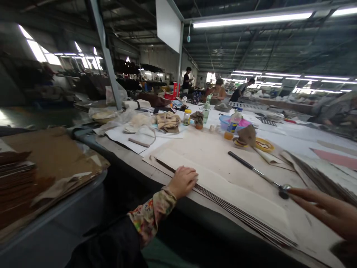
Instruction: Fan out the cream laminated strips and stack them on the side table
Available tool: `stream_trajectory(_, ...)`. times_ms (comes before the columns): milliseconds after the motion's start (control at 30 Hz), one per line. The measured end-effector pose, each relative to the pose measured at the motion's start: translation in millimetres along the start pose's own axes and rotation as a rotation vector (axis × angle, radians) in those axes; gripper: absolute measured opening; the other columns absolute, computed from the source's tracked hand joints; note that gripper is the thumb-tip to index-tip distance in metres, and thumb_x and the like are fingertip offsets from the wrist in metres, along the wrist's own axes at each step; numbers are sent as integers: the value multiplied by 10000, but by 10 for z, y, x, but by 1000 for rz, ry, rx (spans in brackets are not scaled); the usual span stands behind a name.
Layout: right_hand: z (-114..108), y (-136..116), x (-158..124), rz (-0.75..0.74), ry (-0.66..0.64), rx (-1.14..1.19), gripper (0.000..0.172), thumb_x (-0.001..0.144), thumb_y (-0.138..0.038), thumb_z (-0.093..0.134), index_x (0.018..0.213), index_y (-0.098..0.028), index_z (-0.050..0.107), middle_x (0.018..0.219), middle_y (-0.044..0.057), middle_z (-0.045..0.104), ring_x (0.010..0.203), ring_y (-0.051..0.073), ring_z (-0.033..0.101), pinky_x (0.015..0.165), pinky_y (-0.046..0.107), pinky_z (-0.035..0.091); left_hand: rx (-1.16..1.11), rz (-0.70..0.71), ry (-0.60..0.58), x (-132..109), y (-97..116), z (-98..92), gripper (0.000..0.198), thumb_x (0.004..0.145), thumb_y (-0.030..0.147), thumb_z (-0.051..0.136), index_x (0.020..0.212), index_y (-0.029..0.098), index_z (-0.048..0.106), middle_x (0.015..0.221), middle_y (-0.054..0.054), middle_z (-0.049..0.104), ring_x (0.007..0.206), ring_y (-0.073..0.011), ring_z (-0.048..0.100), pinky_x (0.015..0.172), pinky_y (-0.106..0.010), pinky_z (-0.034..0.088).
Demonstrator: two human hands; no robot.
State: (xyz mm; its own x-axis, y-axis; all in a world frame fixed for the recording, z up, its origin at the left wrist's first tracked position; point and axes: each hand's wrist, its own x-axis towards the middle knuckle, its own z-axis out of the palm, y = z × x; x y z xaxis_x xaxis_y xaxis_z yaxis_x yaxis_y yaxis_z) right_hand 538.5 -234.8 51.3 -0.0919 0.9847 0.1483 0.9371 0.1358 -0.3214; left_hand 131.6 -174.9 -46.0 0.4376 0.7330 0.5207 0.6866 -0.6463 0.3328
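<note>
The left hand [183, 181] rests on the layered stack [242, 195], fingers together, any pinch unclear. The right hand [331, 213] extends slightly parted fingers beside the black-handled tool's [260, 174] head.

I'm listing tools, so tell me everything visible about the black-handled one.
The tool has a long black handle, a slim, shiny, metal-looking shaft and a rounded head, silvery and black. It lies aslant on the pale tabletop, head right by the right hand's fingertips; whether they touch is unclear.

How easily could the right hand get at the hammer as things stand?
Probably yes: the right hand is close beside the hammer, fingers extended at its head end, with nothing visible in the way.
</note>
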Motion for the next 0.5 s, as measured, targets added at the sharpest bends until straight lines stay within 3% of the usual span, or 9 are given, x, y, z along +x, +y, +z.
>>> stream_trajectory(100, 563, -757, 614, -41, -266, 61, 552, 718, -631, 384, 1051, -252, 607, 1150, 62, 572, 1008, 212, 545, 845, 315, 467, 25, -10, 18, -142, -238, -109, 281, 851, 308, 419, 1076, 223, 565, 1107, -51, 575, 1057, -178, 474, 944, -374, 331)
stream_trajectory(233, 1232, -1599, 1209, -87, -390, 0, 578, 753, -574, 326, 1065, -160, 581, 1080, 97, 599, 954, 219, 561, 889, 338, 428, 52, 3, 27, -237, -314, -105, 303, 859, 320, 406, 1119, 249, 543, 1118, -45, 561, 1059, -184, 461, 936, -376, 335)
stream_trajectory(300, 1420, -1808, 1384, 1, -418, -72, 609, 740, -598, 361, 1097, -145, 555, 1074, 112, 600, 974, 240, 556, 888, 358, 422, 57, 1, 32, -244, -316, -93, 300, 853, 314, 419, 1120, 255, 543, 1109, -44, 561, 1052, -181, 460, 933, -375, 339)
stream_trajectory(400, 1536, -1887, 1508, 108, -479, -65, 720, 654, -673, 458, 1080, -103, 564, 1094, 145, 590, 1018, 277, 538, 910, 376, 405, 41, -7, 42, -240, -315, -105, 294, 846, 302, 433, 1114, 258, 544, 1100, -44, 560, 1043, -180, 461, 938, -380, 340)
stream_trajectory(500, 1536, -1863, 1479, 115, -633, 224, 683, 589, -687, 518, 955, -119, 613, 951, 116, 652, 899, 259, 595, 832, 360, 456, -38, -41, 59, -288, -277, -154, 301, 849, 283, 420, 1124, 255, 541, 1115, -53, 556, 1057, -191, 456, 963, -405, 323)
